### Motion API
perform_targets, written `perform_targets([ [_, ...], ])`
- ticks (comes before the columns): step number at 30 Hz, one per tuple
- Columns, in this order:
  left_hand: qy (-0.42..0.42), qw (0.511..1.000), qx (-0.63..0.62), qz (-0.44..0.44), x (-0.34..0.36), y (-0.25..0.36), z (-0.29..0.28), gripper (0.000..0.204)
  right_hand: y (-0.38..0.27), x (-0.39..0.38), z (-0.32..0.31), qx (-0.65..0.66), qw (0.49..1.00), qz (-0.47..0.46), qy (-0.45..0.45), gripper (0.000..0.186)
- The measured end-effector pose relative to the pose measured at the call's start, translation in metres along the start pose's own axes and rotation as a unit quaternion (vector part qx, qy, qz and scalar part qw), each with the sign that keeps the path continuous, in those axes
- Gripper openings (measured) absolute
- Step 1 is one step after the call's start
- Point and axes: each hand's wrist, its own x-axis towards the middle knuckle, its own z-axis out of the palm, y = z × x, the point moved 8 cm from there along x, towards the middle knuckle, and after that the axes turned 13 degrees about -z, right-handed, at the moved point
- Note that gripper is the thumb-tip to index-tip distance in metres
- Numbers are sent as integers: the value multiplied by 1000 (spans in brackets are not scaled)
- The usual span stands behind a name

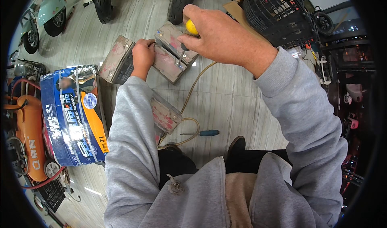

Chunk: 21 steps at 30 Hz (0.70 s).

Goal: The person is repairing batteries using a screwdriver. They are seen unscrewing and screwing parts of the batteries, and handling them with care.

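My right hand (219, 36) is wrapped round the yellow handle of a screwdriver (192, 27). Its metal shaft slants down to the edge of a dusty grey battery (168, 63) with reddish smears on top. My left hand (144, 55) is closed at that battery's left end, its fingertips by the corner; what they hold, if anything, is hidden. Against the far side lies a second battery (171, 37), partly covered by my right hand. Left of my left hand, a third battery (117, 58) sits at an angle. Another smeared battery (166, 114) is nearer, beside my left sleeve.
A blue-handled screwdriver (209, 133) lies on the floor near my feet, by a yellowish cable (196, 82). A blue carton (72, 119) and an orange tank (33, 135) stand left. Scooter wheels (103, 9) line the far side; a black plastic basket (278, 16) is far right.
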Motion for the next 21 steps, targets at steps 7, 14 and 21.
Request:
perform_targets([
  [7,-14,999,7,-50,0,0,0,18,-1,3,1,8,1000,13,-14,28],
  [14,-26,994,-24,-102,5,-15,8,20,-3,5,0,2,1000,3,-9,27],
  [21,-1,999,-9,-35,3,-5,1,15,3,7,5,9,999,29,-30,31],
])
